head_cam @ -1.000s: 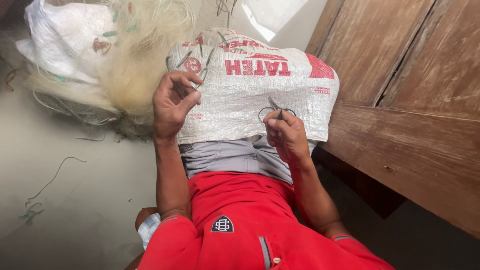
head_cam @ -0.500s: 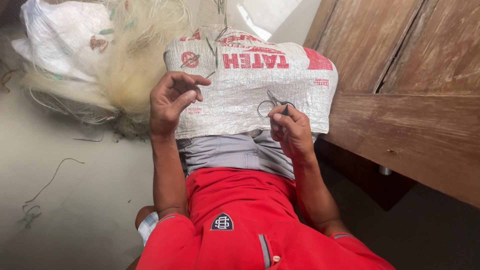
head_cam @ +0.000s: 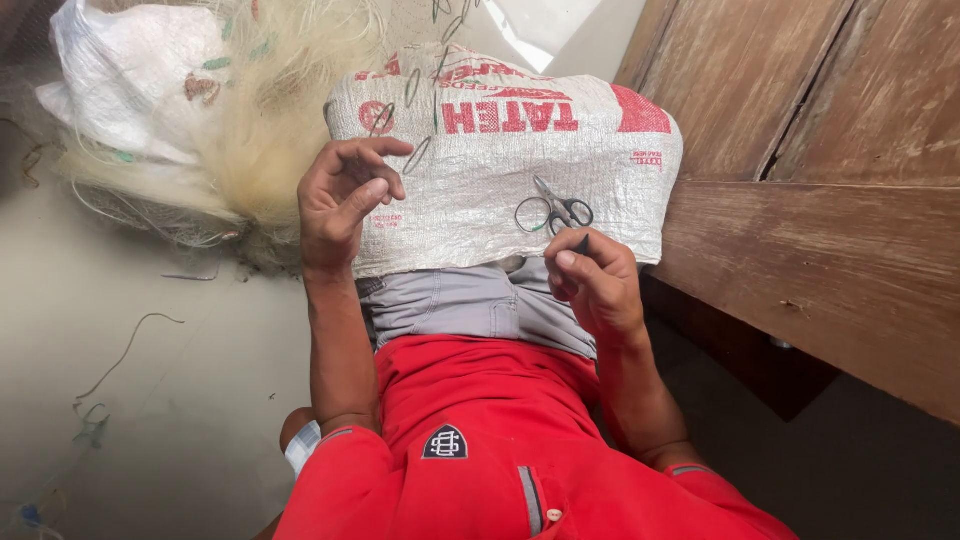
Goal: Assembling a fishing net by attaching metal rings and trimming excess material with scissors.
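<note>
Two hands work over a white woven sack (head_cam: 500, 170) draped across the lap in the upper middle of the frame. By my judgement the step in hand is mending fine net strands: the left hand (head_cam: 340, 200) is raised at the sack's left edge, fingers half curled with thumb and forefinger pinched as if on a thin line, too fine to confirm. The right hand (head_cam: 592, 280) sits lower, at the sack's near edge, closed on a small dark thing. Small scissors (head_cam: 555, 212) lie loose on the sack just above it. A pale net heap (head_cam: 250, 140) fills the upper left
</note>
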